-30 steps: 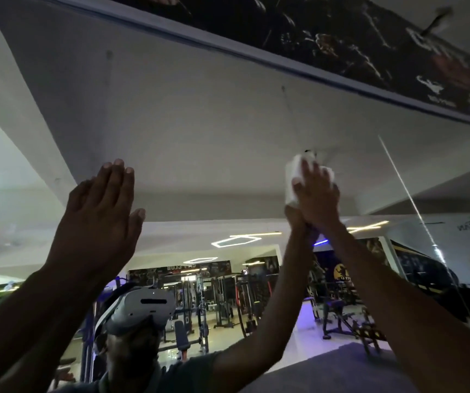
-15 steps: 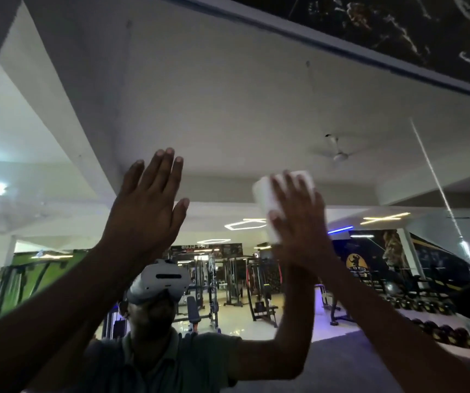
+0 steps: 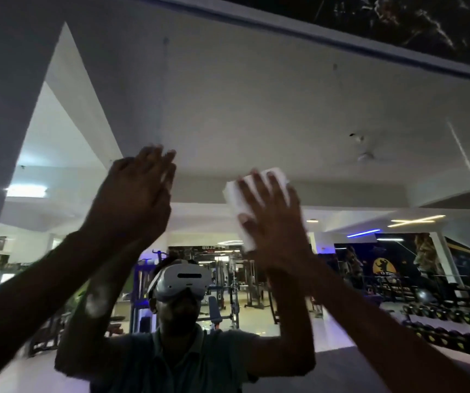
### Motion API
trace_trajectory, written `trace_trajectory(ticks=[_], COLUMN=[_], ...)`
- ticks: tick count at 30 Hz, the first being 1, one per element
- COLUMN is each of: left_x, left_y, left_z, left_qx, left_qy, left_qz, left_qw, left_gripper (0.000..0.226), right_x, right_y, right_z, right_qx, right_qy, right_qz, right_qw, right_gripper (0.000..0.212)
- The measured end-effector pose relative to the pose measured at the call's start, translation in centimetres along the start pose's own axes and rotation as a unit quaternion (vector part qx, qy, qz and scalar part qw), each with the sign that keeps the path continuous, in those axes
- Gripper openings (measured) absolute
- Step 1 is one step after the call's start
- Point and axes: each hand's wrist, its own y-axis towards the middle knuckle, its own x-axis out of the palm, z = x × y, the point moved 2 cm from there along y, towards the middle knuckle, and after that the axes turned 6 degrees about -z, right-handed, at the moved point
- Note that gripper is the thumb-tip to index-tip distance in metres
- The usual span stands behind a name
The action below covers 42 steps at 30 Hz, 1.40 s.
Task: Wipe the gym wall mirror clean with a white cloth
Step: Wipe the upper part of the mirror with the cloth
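Note:
The wall mirror (image 3: 256,109) fills the head view and reflects a gym hall and a person wearing a white headset. My right hand (image 3: 273,222) is raised at centre right, fingers spread flat, and it presses a folded white cloth (image 3: 235,198) against the glass. The cloth shows above and to the left of the fingers. My left hand (image 3: 134,199) is raised at centre left with straight fingers close together, flat on or very near the glass, holding nothing. Both hands are motion-blurred.
A dark marbled panel (image 3: 398,21) runs above the mirror's grey top frame (image 3: 313,38). A thin vertical seam (image 3: 469,171) crosses the glass at the right. Reflected weight machines and a dumbbell rack (image 3: 455,321) show low in the mirror.
My right hand with the cloth has slid down and leftward over the glass. My left hand has shifted right. The view has tipped down, showing more of the reflected person.

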Motion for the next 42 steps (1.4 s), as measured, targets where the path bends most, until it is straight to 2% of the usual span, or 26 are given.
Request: trace_trajectory(ticks=[3,5,6,8,11,13,14,16,18,19,21,23,25,28,30,33,35,37,39,42], left_x=[-2.0,-2.4,-2.2,-1.8,-3.0,-4.4,-4.9,-5.8,-6.1,-6.0,-5.7,-4.9,-4.2,-4.1,-4.1,-3.8,-3.8,-3.9,-4.0,-4.4], left_y=[-2.7,-4.4,-4.8,-5.2,-4.7,-4.7,-4.9,-5.3,-5.3,-5.2,-4.7,-4.5,-5.0,-5.0,-5.0,-5.0,-5.1,-5.0,-5.0,-5.1], left_z=[-5.1,-6.9,-7.3,-7.3,-7.9,-9.4,-10.5,-13.0,-15.3,-16.2,-17.1,-16.8,-16.2,-16.1,-16.4,-16.4,-16.2,-16.2,-16.2,-16.3], left_qx=[-0.029,-0.052,-0.058,-0.061,-0.060,-0.034,-0.026,-0.049,-0.080,-0.085,-0.087,-0.094,-0.105,-0.110,-0.113,-0.115,-0.118,-0.120,-0.117,-0.103], left_qy=[0.104,0.103,0.102,0.095,0.028,0.021,0.041,0.078,0.094,0.100,0.107,0.113,0.125,0.114,0.103,0.104,0.111,0.114,0.120,0.118], left_qz=[-0.025,-0.020,-0.015,-0.016,-0.024,-0.027,-0.021,-0.007,-0.012,-0.018,-0.023,-0.006,0.027,0.037,0.038,0.046,0.052,0.053,0.048,0.037], left_qw=[0.994,0.993,0.993,0.993,0.998,0.999,0.999,0.996,0.992,0.991,0.990,0.989,0.986,0.987,0.987,0.987,0.985,0.985,0.985,0.987], left_gripper=[0.069,0.072,0.073,0.074,0.074,0.072,0.072,0.076,0.081,0.082,0.084,0.080,0.076,0.076,0.078,0.077,0.076,0.075,0.075,0.078], right_x=[-0.1,0.1,0.1,-0.3,-0.6,-1.0,-1.0,-1.0,-1.4,-1.7,-1.7,-1.6,-1.0,-1.0,-1.7,-2.8,-2.6,-2.4,-2.2,-1.6], right_y=[4.5,7.1,8.3,9.7,10.5,11.9,12.8,15.2,17.0,17.6,18.8,18.8,18.1,18.3,19.6,20.1,20.5,21.8,22.8,22.6], right_z=[3.2,0.8,-1.8,-8.1,-15.2,-14.3,-12.4,-7.7,-4.2,-4.0,-7.0,-13.0,-18.2,-16.3,-10.9,-3.6,-3.4,-6.7,-12.2,-20.9], right_qx=[0.131,0.204,0.207,0.154,0.003,-0.055,-0.053,0.021,0.137,0.187,0.240,0.172,0.043,-0.087,-0.065,0.095,0.183,0.223,0.180,0.015], right_qy=[0.007,0.026,0.028,0.034,0.036,0.018,0.004,-0.008,0.010,0.022,0.050,0.061,0.021,-0.016,-0.028,-0.005,0.002,0.021,0.023,-0.007], right_qz=[0.027,0.045,0.054,0.053,0.039,0.023,0.023,0.025,0.051,0.080,0.071,0.052,0.033,0.019,0.028,0.014,0.031,0.057,0.060,0.026], right_qw=[0.991,0.978,0.976,0.986,0.999,0.998,0.998,0.999,0.989,0.979,0.967,0.982,0.998,0.996,0.997,0.995,0.983,0.973,0.982,1.000], right_gripper=[0.071,0.073,0.072,0.071,0.070,0.071,0.072,0.077,0.079,0.080,0.089,0.090,0.082,0.074,0.077,0.092,0.097,0.095,0.084,0.083])
